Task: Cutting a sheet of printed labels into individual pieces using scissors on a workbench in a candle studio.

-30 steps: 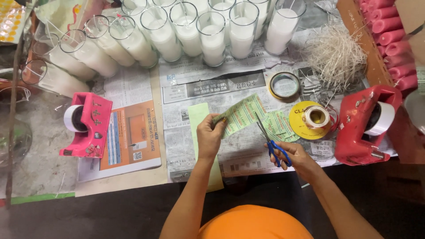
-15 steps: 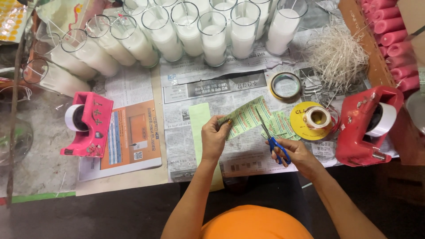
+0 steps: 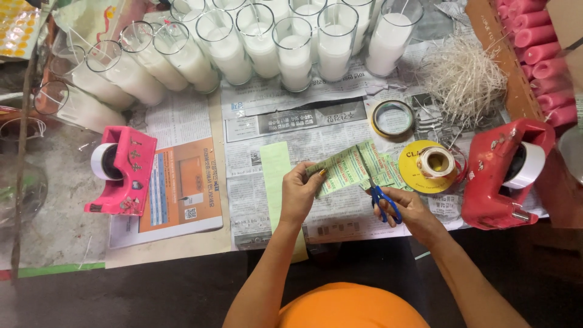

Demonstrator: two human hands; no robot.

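Two tape dispensers, pink [image 3: 121, 172] and red [image 3: 499, 174], flank the newspaper-covered surface [image 3: 273, 103]; left hand [image 3: 299, 194] fingers pinch a green label sheet [image 3: 346, 165], right hand [image 3: 405, 209] fingers grip blue scissors [image 3: 381, 197].

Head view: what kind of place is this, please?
Probably a small candle-making workbench: glass jars of white wax, a heap of loose wicks and pink candles on a newspaper-covered table.
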